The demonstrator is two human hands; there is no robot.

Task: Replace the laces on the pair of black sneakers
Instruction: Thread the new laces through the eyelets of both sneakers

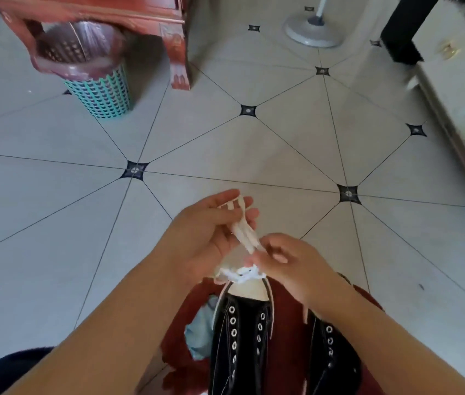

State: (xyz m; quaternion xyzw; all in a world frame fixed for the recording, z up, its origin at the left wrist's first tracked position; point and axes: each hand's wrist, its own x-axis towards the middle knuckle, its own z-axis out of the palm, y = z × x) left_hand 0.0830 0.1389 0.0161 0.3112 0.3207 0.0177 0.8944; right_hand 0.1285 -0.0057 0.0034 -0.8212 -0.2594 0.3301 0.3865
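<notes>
Two black sneakers with white trim stand side by side on a red mat, toes pointing away from me: the left sneaker [242, 334] and the right sneaker [331, 354], which my right forearm partly covers. Their metal eyelets are bare. Above the toe caps, my left hand [211, 235] holds a folded bundle of white lace [242, 229] across its fingers. My right hand [285, 260] pinches the lower end of that bundle. More white lace [239, 273] lies bunched on the left sneaker's toe.
A red mat [180, 317] and a light blue cloth [200, 337] lie under the sneakers on the grey tiled floor. A teal waste basket [97, 81] with a liner stands by a red wooden cabinet [174, 38] at the back left. A fan base [315, 29] is at the back, and a pale cabinet [459, 89] at the right.
</notes>
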